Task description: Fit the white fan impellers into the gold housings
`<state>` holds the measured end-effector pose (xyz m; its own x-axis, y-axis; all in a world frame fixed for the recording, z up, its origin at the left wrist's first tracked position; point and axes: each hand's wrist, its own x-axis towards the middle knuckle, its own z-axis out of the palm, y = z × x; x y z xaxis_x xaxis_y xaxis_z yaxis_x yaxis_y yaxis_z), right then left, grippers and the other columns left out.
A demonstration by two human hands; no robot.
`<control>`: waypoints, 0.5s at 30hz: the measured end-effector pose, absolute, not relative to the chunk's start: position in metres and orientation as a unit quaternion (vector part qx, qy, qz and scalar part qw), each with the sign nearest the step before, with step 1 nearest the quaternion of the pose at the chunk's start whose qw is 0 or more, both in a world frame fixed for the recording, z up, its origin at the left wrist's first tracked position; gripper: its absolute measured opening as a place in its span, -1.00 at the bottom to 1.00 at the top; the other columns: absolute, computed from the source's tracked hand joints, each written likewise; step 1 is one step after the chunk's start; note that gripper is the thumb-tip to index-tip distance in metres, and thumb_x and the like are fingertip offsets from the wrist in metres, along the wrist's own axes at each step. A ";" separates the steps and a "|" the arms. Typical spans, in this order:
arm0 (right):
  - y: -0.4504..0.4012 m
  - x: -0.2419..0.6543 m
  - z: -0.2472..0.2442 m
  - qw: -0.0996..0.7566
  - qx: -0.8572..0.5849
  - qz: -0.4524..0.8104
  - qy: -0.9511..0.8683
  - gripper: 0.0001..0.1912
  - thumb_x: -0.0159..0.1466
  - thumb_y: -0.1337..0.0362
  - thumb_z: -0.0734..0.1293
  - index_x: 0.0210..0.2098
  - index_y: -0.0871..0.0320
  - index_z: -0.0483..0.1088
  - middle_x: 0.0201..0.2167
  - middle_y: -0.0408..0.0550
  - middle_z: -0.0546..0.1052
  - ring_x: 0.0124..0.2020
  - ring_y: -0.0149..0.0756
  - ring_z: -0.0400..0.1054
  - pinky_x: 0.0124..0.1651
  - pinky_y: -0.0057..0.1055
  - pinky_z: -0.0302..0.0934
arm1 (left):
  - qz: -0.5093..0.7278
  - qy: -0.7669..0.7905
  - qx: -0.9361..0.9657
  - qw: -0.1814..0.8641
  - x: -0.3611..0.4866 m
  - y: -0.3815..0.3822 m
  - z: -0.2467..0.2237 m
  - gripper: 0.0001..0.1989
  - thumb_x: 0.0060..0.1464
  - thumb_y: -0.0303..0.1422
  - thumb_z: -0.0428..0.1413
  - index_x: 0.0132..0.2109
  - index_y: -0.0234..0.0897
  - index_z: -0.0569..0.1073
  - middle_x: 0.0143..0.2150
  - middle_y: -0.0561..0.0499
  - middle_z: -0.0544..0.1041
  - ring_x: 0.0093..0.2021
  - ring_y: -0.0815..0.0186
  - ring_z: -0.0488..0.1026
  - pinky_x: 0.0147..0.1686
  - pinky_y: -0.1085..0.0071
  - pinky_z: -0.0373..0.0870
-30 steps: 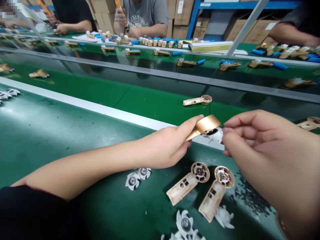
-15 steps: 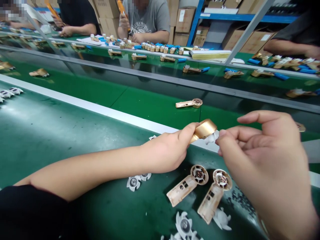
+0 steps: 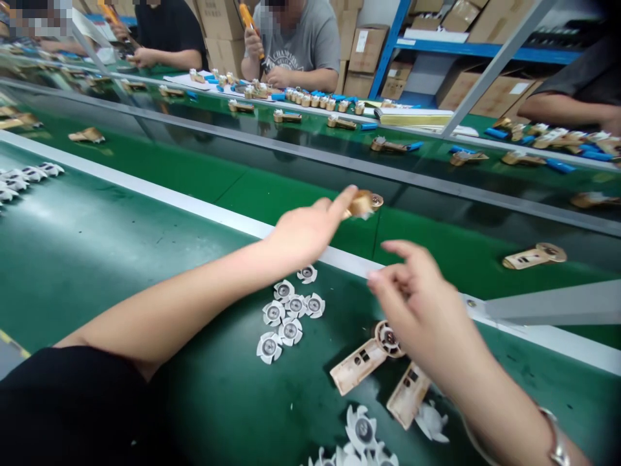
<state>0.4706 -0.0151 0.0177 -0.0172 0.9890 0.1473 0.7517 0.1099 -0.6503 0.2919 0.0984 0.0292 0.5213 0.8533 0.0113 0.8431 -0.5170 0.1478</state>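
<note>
My left hand (image 3: 308,236) reaches over the green belt with its fingers closed on a gold fan housing (image 3: 360,204), blurred by motion. Behind it, another housing's round end (image 3: 377,201) shows on the belt. My right hand (image 3: 420,291) hovers above the near edge strip, index finger and thumb apart, with nothing visible between them. Below it on the green table lie two open gold housing halves, one (image 3: 356,367) in full length and one (image 3: 408,396) partly hidden by my right hand and forearm. A white fan blade (image 3: 431,421) lies beside them.
Several white fan blades (image 3: 290,330) lie near my left forearm, with more (image 3: 361,430) at the front edge. A housing half (image 3: 533,255) rests on the belt at right. A grey metal bar (image 3: 557,303) juts in there. People (image 3: 303,48) sit across the line.
My left hand has moved forward and left with the gold housing, from the edge strip to over the belt. My right hand has come away from the housing and shifted left.
</note>
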 end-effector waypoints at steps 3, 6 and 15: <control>-0.018 0.455 0.004 0.169 -0.584 0.207 -0.766 -0.74 0.34 0.36 0.21 -0.04 0.13 0.45 -0.17 0.03 0.59 -0.12 -0.12 0.47 -0.05 -0.19 0.31 | -0.018 0.561 0.828 0.010 0.277 0.134 0.015 -0.37 0.37 -0.34 -0.16 0.50 -0.13 -0.14 0.13 -0.27 0.44 -0.01 0.00 0.53 -0.12 0.23 0.43; -0.021 0.438 -0.006 0.124 -0.578 0.211 -0.778 -0.73 0.32 0.43 0.19 -0.24 0.12 0.53 -0.19 0.05 0.57 -0.09 -0.05 0.42 -0.03 -0.12 0.24 | -0.032 0.570 0.821 0.013 0.267 0.145 0.001 -0.40 0.37 -0.22 -0.08 0.47 -0.20 0.03 0.13 -0.30 0.46 0.12 -0.08 0.42 -0.01 0.18 0.40; -0.015 0.424 0.000 0.097 -0.609 0.217 -0.756 -0.79 0.31 0.45 0.24 -0.38 0.12 0.46 -0.33 -0.01 0.53 -0.22 -0.15 0.40 -0.16 -0.30 0.15 | 0.050 0.526 0.849 0.005 0.325 0.171 0.013 -0.37 0.33 -0.07 0.02 0.39 -0.35 0.18 0.37 -0.29 0.24 0.41 -0.09 0.08 0.35 -0.10 0.06</control>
